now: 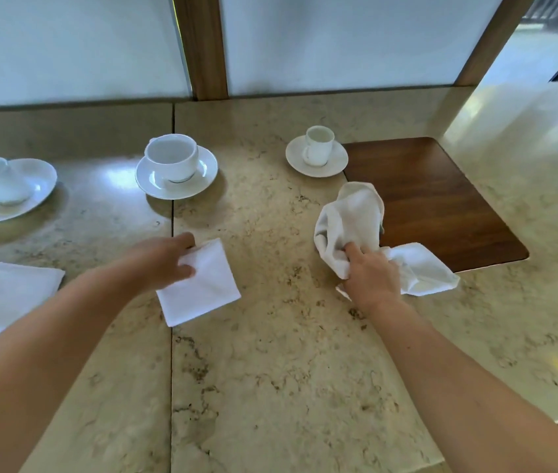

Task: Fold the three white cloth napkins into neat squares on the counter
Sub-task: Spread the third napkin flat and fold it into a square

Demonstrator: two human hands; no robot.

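Observation:
Three white napkins are on the beige stone counter. One folded square napkin lies flat at the far left. My left hand grips a second folded square napkin by its upper left corner, in the middle of the counter. My right hand clutches the third napkin, which is crumpled and unfolded; part of it stands up above my fingers and part trails right beside the wooden inlay.
A dark wooden inlay panel sits in the counter at right. Three white cups on saucers stand along the back: left, centre and right. A seam runs down the counter. Frosted panels back the counter.

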